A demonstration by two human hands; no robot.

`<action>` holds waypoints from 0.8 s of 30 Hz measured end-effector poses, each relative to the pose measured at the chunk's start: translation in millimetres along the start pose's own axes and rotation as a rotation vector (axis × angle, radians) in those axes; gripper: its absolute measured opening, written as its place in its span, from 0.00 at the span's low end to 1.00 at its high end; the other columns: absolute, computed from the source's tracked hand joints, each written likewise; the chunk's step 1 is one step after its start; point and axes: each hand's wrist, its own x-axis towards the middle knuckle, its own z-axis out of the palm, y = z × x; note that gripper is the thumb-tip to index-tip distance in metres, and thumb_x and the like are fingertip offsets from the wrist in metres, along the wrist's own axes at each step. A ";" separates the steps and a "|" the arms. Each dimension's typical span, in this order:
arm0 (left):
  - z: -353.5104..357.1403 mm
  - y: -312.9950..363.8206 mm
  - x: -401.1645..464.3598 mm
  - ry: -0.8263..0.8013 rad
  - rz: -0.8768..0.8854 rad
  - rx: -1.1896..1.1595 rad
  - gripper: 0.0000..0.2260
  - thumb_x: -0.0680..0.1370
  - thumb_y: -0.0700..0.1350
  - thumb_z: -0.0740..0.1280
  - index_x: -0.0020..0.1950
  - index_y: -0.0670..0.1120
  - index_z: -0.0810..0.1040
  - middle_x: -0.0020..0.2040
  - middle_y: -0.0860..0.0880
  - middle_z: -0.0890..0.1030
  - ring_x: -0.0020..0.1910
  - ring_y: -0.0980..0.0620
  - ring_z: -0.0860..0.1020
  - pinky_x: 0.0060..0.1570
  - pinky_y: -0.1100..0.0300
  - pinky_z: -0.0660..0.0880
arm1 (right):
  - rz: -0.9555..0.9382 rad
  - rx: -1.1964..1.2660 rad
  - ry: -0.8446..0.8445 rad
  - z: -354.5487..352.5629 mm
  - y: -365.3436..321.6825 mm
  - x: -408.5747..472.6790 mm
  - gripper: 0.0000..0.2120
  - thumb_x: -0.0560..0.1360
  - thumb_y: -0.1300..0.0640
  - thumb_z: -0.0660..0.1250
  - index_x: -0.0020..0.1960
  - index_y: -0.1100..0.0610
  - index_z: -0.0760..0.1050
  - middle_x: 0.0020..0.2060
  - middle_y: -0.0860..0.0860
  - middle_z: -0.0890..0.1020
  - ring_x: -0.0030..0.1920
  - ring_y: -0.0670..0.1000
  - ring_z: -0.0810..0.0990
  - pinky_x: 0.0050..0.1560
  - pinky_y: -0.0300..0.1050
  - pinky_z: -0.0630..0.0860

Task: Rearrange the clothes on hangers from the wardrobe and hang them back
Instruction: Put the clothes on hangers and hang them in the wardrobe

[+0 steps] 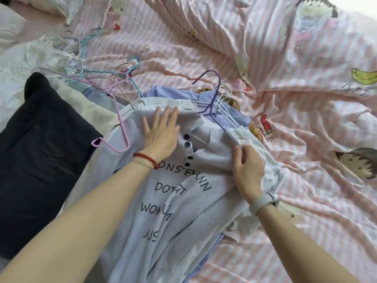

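Left hand (161, 133) flat on ribbed lilac knit top (206, 158); right hand (247, 168) pinches it.

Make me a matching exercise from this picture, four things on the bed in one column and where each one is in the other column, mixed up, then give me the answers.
Things:
1. pale lilac knit polo shirt with black lettering
2. pink wire hanger
3. purple wire hanger
4. dark navy folded garment

Places:
A. hook up, at the top of the shirt pile
B. under both hands
C. far left of the bed
D. beside the left hand, on the shirt's shoulder

Pairs: 1-B, 2-D, 3-A, 4-C. The right hand pinches the shirt's other shoulder.
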 end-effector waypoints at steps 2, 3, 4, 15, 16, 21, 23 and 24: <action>-7.1 0.8 4.1 0.074 0.034 0.012 0.20 0.82 0.48 0.50 0.74 0.47 0.57 0.71 0.44 0.65 0.72 0.45 0.58 0.70 0.42 0.46 | -0.026 0.003 0.031 -4.8 3.8 -3.6 0.18 0.75 0.48 0.53 0.41 0.61 0.74 0.35 0.56 0.77 0.38 0.58 0.74 0.43 0.54 0.68; -12.2 1.9 4.1 0.105 0.064 0.001 0.18 0.82 0.47 0.51 0.71 0.46 0.65 0.65 0.43 0.71 0.66 0.44 0.66 0.67 0.47 0.55 | -0.029 -0.007 0.039 -8.1 5.3 -3.1 0.19 0.75 0.48 0.52 0.41 0.61 0.74 0.35 0.56 0.77 0.39 0.59 0.74 0.44 0.54 0.67; -17.6 4.2 2.4 0.127 0.094 -0.019 0.16 0.82 0.47 0.52 0.66 0.44 0.70 0.58 0.42 0.75 0.59 0.43 0.71 0.59 0.51 0.62 | -0.031 -0.027 0.051 -11.9 6.5 -1.1 0.19 0.74 0.48 0.52 0.41 0.61 0.74 0.36 0.56 0.78 0.40 0.59 0.75 0.45 0.53 0.66; -19.1 7.9 -134.3 -0.050 -0.131 -0.514 0.13 0.81 0.48 0.57 0.37 0.48 0.68 0.34 0.51 0.73 0.41 0.44 0.73 0.40 0.54 0.65 | -0.267 -0.191 -0.065 -42.1 -5.1 -17.7 0.21 0.74 0.48 0.50 0.44 0.61 0.75 0.39 0.58 0.78 0.43 0.61 0.75 0.46 0.49 0.58; -17.2 2.6 -150.7 -0.041 -0.160 -0.565 0.13 0.80 0.47 0.58 0.36 0.47 0.68 0.32 0.51 0.70 0.40 0.44 0.72 0.39 0.54 0.64 | -0.324 -0.192 -0.071 -44.1 -12.6 -23.2 0.20 0.75 0.48 0.51 0.43 0.61 0.75 0.37 0.57 0.78 0.41 0.60 0.75 0.45 0.48 0.57; -26.8 -34.1 -226.2 0.265 -0.325 -0.610 0.10 0.80 0.46 0.59 0.44 0.44 0.75 0.32 0.52 0.72 0.39 0.48 0.71 0.38 0.56 0.62 | -0.570 -0.173 -0.123 -46.3 -71.5 -58.9 0.17 0.76 0.49 0.54 0.43 0.59 0.76 0.36 0.54 0.77 0.39 0.57 0.75 0.44 0.46 0.59; -33.3 -54.2 -256.5 0.385 -0.400 -0.619 0.09 0.80 0.45 0.60 0.46 0.43 0.77 0.33 0.52 0.73 0.40 0.48 0.72 0.39 0.58 0.61 | -0.666 -0.153 -0.195 -44.6 -99.6 -78.0 0.17 0.76 0.47 0.54 0.45 0.58 0.77 0.38 0.53 0.77 0.40 0.57 0.75 0.44 0.46 0.59; -35.6 -66.1 -274.1 0.449 -0.420 -0.637 0.08 0.80 0.43 0.60 0.45 0.43 0.76 0.33 0.53 0.73 0.38 0.49 0.72 0.39 0.58 0.62 | -0.728 -0.140 -0.221 -43.4 -114.9 -89.3 0.17 0.76 0.47 0.54 0.46 0.57 0.77 0.38 0.53 0.78 0.40 0.57 0.75 0.43 0.46 0.60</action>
